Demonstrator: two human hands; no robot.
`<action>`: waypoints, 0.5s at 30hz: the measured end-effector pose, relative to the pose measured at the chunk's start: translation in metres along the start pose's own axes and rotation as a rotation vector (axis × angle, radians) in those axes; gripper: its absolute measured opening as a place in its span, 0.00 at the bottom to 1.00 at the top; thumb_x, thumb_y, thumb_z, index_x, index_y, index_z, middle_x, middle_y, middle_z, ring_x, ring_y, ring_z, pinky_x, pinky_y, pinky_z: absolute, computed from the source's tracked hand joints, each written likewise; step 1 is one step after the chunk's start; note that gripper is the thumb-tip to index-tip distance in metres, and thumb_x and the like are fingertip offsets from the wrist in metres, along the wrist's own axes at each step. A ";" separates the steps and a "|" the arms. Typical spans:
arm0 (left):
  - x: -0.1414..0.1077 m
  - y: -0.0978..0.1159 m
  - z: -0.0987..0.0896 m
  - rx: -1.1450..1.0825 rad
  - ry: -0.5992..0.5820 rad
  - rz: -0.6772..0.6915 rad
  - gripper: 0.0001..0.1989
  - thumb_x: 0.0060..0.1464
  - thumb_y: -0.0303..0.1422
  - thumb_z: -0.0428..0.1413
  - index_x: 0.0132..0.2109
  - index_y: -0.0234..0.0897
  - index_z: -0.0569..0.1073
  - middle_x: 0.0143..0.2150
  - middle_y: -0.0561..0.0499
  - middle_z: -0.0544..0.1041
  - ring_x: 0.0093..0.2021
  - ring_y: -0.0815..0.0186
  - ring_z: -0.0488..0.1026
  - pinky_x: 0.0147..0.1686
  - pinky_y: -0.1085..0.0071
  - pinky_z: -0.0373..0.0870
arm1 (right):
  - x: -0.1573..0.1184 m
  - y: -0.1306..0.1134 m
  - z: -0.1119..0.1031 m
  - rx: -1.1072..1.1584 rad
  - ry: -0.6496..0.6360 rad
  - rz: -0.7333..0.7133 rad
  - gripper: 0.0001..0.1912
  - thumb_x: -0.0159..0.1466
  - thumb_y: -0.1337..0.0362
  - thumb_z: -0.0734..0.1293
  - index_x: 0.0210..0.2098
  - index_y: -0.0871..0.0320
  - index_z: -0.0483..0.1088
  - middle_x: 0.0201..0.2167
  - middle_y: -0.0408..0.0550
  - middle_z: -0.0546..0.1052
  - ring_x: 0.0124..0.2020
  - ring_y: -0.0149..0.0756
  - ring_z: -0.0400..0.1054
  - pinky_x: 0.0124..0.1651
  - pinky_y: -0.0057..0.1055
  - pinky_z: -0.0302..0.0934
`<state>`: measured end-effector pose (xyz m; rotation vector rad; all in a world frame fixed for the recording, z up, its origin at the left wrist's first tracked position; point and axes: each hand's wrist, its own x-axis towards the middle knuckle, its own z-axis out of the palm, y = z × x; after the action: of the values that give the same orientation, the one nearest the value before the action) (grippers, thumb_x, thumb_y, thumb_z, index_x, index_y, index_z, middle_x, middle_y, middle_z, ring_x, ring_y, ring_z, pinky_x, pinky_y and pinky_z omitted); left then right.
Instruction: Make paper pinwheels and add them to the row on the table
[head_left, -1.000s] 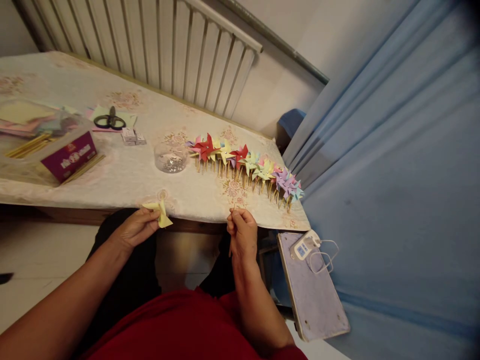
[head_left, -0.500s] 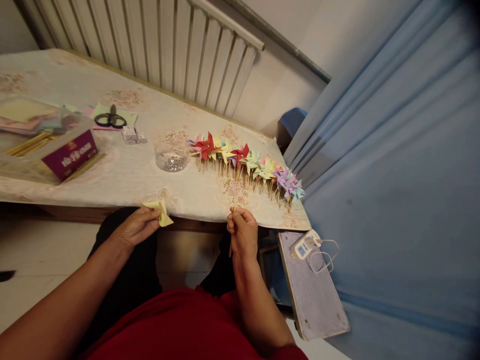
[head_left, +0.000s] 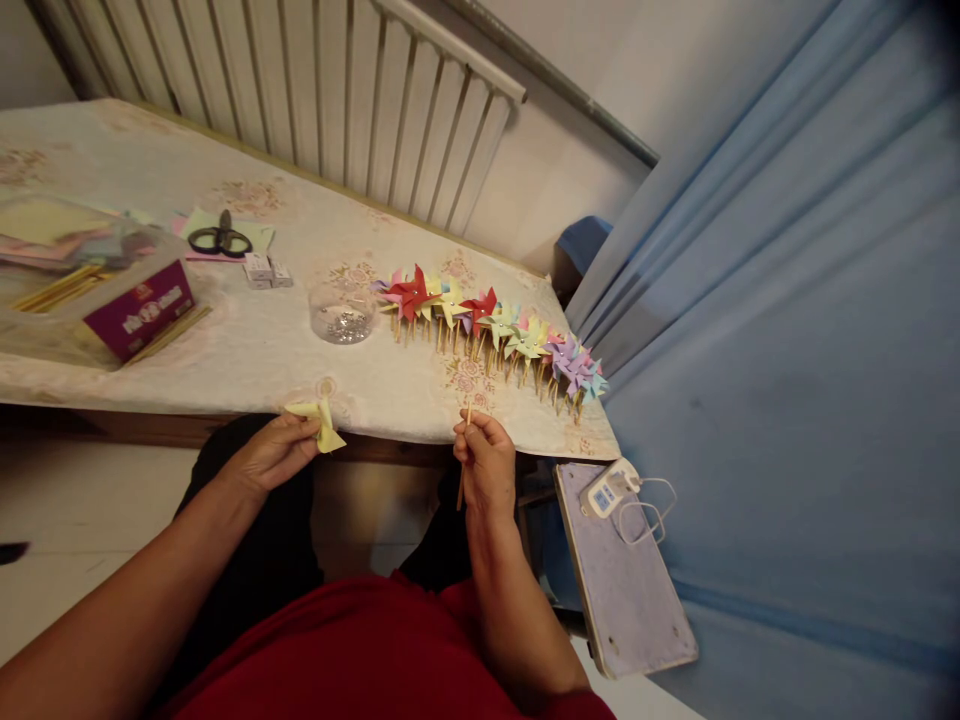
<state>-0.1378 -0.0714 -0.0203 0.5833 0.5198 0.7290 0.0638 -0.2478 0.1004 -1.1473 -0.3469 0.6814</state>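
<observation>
Near the table's front edge, my left hand [head_left: 279, 448] pinches a yellow paper pinwheel [head_left: 327, 430] with folded blades. To its right, my right hand [head_left: 486, 462] is closed round a thin wooden stick [head_left: 460, 484], held upright with its tip showing above the fingers. The pinwheel and the stick are apart. Beyond my hands, a round clear tub [head_left: 343, 318] holds small shiny metal pieces. A row of finished paper pinwheels [head_left: 517, 335] on sticks, in red, yellow, purple, green and blue, lies toward the table's right end.
At the left stands a clear plastic box [head_left: 60, 330] with sticks and coloured paper, a purple label [head_left: 139, 311] on its side. Black-handled scissors [head_left: 220, 238] lie on paper sheets behind small white boxes [head_left: 267, 270]. A stool [head_left: 637, 600] at right bears a white plug device [head_left: 609, 488] with a cable.
Almost nothing differs. The fingers of my right hand have shifted slightly on the stick, and a little more of its tip shows. My left hand stays in place with the pinwheel.
</observation>
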 end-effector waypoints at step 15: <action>0.001 -0.001 -0.004 -0.007 -0.004 -0.003 0.16 0.35 0.23 0.71 0.36 0.28 0.80 0.30 0.44 0.81 0.28 0.64 0.78 0.32 0.72 0.79 | -0.001 -0.001 0.000 0.005 -0.008 -0.015 0.13 0.48 0.65 0.71 0.34 0.62 0.74 0.24 0.43 0.74 0.20 0.23 0.58 0.22 0.23 0.46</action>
<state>-0.1394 -0.0700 -0.0243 0.5774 0.5145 0.7268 0.0637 -0.2488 0.1009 -1.1367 -0.3605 0.6738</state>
